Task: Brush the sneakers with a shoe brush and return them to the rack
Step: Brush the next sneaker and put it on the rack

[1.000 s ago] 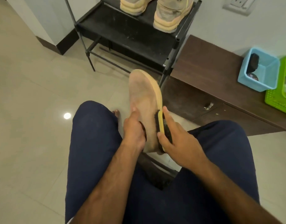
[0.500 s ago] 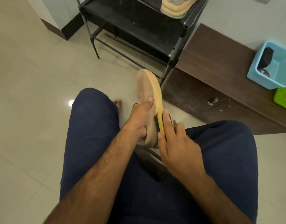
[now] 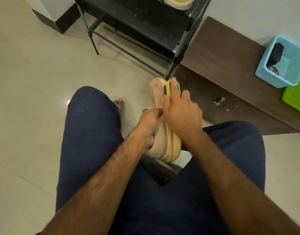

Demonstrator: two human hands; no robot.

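Observation:
A tan sneaker [image 3: 158, 145] with a yellow sole is held on its side between my knees, toe pointing away. My left hand [image 3: 148, 127] grips its upper from the left, thumb on top. My right hand [image 3: 180, 112] holds a shoe brush [image 3: 167, 89] with a yellow back and dark bristles against the toe end of the sneaker, index finger stretched along the brush. Most of the brush is hidden under that hand. The black shoe rack [image 3: 145, 22] stands ahead, and the sole of another sneaker [image 3: 178, 2] shows on its upper shelf.
A low brown cabinet [image 3: 230, 68] runs along the wall to the right of the rack. It carries a blue plastic basket [image 3: 281, 65] and a green one [image 3: 295, 99]. My bare foot [image 3: 119, 104] rests on the pale tiled floor. Dark trousers cover both thighs.
My right hand has slid the brush forward along the sneaker from near the heel to the toe. The sneaker has tipped lower and further away. My left hand keeps its grip.

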